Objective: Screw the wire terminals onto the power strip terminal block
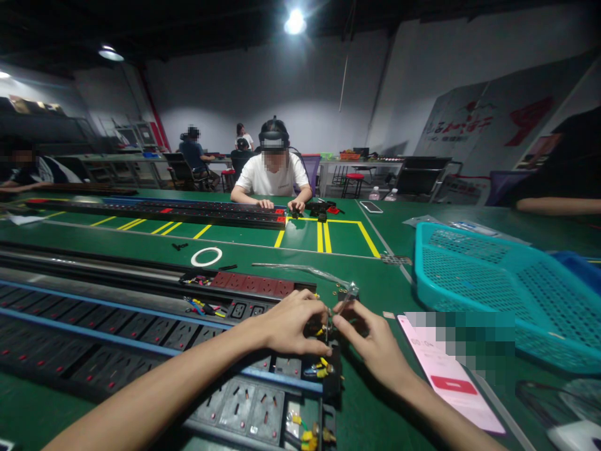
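Note:
Several long power strips with rows of black sockets lie side by side on the green table. My left hand reaches over their right ends, its fingers curled by the wires and its thumb lower down. What it grips there is too small to make out. Close to it, my right hand pinches a small, slim, shiny piece at the same strip end; its kind is unclear. Yellow-sleeved wire ends stick out below my left thumb. A dark red socket row sits just beyond my left hand.
A teal plastic basket stands at the right, behind a lit phone. A clear plastic strip and a white tape ring lie ahead. Across the table, a person in a white shirt handles black parts near another strip.

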A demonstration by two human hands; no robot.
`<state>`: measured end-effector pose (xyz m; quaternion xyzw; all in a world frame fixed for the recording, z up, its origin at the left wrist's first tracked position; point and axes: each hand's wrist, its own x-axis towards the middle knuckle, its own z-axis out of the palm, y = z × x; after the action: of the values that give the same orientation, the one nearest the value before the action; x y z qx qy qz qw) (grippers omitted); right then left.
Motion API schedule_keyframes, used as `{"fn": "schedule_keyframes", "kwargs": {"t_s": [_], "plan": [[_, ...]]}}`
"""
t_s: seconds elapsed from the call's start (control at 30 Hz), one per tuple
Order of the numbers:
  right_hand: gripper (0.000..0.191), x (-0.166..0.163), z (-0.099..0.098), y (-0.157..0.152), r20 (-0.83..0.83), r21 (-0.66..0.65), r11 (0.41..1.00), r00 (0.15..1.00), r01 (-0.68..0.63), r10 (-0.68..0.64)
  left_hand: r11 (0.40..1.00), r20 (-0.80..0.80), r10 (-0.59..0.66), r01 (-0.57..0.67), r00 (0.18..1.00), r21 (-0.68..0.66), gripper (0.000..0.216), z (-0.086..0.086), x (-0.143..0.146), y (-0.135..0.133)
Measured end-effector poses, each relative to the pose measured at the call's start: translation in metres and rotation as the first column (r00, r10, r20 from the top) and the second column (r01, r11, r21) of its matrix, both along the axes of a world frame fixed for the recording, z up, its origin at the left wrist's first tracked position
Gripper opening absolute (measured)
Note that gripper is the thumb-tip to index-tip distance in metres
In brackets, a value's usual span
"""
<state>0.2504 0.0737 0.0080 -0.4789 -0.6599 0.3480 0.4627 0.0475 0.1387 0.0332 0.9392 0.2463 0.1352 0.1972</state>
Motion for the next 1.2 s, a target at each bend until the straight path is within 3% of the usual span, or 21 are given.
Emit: {"fn": "schedule_keyframes", "kwargs": {"t_s": [0.07,0.17,0.37,0.47,0.53,0.63,0.73,0.8,0.97,1.07,1.2], "plan": [[0.034,-0.001,-0.008,0.007,-0.16,-0.149,0.989,0.986,0.012,-0.036,1.0,0.003,-0.002,0.002,1.0,-0.005,0.048,0.0,0.0,0.0],[0.047,-0.001,-0.02,0.017,-0.222,-0.262,0.965,0.974,-0.01,-0.051,1.0,0.003,-0.007,0.007,1.0,-0.013,0.047,0.0,0.0,0.0],[0.05,0.001,-0.023,0.016,-0.246,-0.244,0.967,0.96,0.069,-0.131,1.0,0.01,-0.01,0.011,1.0,-0.02,0.046,-0.001,0.0,0.001],[0.041,0.002,-0.015,0.006,-0.188,-0.118,0.981,0.966,0.157,-0.177,1.0,0.013,-0.011,0.011,1.0,-0.017,0.046,-0.001,0.0,0.001],[0.028,0.003,-0.01,0.0,-0.056,0.072,0.981,0.982,0.182,-0.178,1.0,0.013,-0.011,0.012,1.0,-0.015,0.046,0.0,0.0,0.001],[0.013,0.004,-0.006,-0.007,0.176,0.329,0.944,0.981,0.022,-0.085,1.0,0.012,-0.008,0.008,1.0,-0.008,0.046,0.0,0.0,0.0],[0.015,0.004,-0.003,-0.009,0.361,0.425,0.885,0.932,-0.19,0.026,1.0,0.005,-0.003,0.003,1.0,-0.002,0.044,0.0,0.0,0.0],[0.018,0.005,-0.001,-0.009,0.438,0.445,0.86,0.899,-0.25,0.035,1.0,0.0,0.0,0.0,1.0,0.002,0.042,0.0,0.0,-0.001],[0.016,0.004,0.004,-0.008,0.403,0.374,0.898,0.913,-0.232,0.068,1.0,-0.001,0.001,-0.001,1.0,0.003,0.044,-0.001,0.001,0.0],[0.011,0.002,0.004,-0.006,0.277,0.267,0.956,0.96,-0.12,0.043,1.0,-0.005,0.002,-0.003,1.0,-0.002,0.047,0.0,0.0,0.0],[0.021,-0.002,-0.004,-0.002,0.027,0.045,0.999,0.999,0.017,-0.018,1.0,-0.006,0.009,-0.009,1.0,-0.01,0.049,0.001,0.0,-0.001]]}}
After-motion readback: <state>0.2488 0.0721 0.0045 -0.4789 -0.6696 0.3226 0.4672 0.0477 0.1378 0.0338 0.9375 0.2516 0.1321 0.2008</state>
